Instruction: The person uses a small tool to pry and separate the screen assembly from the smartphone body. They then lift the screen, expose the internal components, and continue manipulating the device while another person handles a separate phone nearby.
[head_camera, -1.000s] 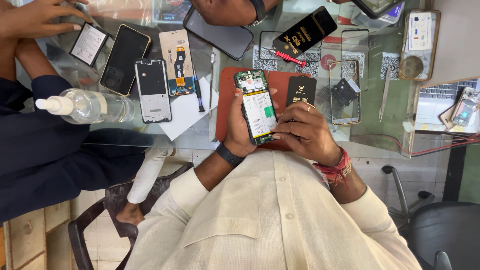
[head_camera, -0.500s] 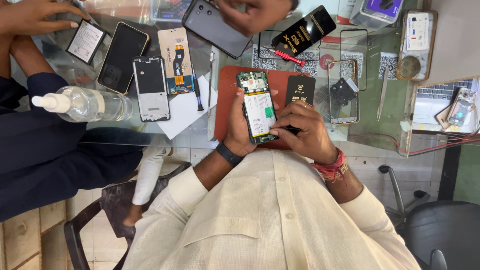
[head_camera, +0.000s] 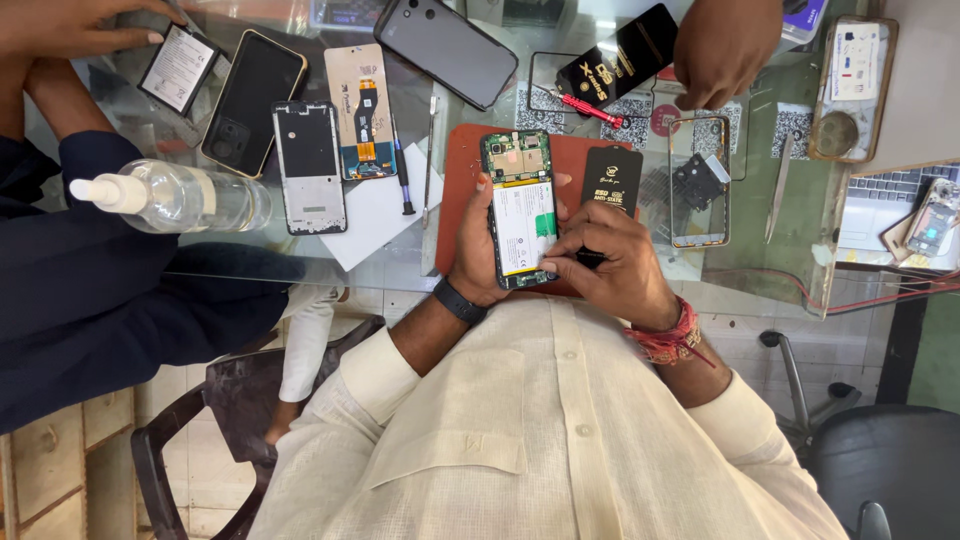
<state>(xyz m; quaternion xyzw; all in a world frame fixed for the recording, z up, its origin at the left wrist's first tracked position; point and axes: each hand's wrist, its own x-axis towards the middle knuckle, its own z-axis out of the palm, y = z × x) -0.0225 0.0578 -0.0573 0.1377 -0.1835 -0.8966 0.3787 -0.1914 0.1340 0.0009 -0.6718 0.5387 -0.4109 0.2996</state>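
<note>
Nearest the camera, opened phone (head_camera: 522, 208) with back cover off, green board and white-labelled battery exposed, cradled in left hand (head_camera: 478, 262), fingers wrapped around its left edge. Right hand (head_camera: 612, 265) against the phone's lower right edge, fingertips pinched shut on a thin dark tool (head_camera: 590, 259), tip at the battery's lower corner; what the tip is doing too small to tell. Judging by that: casing already off, internals reached, battery in place, rest of the strip-down not yet done. Beneath the phone, a red-brown mat (head_camera: 462, 170) on the glass table (head_camera: 400, 265); just right of the phone, a black anti-static pack (head_camera: 611, 180). Left of the phone, white paper (head_camera: 375, 215) with a thin metal tool (head_camera: 429, 150), then a bare phone frame (head_camera: 310, 165), a screen part with orange ribbon (head_camera: 360, 110), a clear spray bottle (head_camera: 175, 195). Beyond the phone, a red-handled screwdriver (head_camera: 590, 106) and a dark handset (head_camera: 445, 47). Farthest from it, another person's hand (head_camera: 725, 45) at the top right, one more (head_camera: 75, 25) at the top left.
</note>
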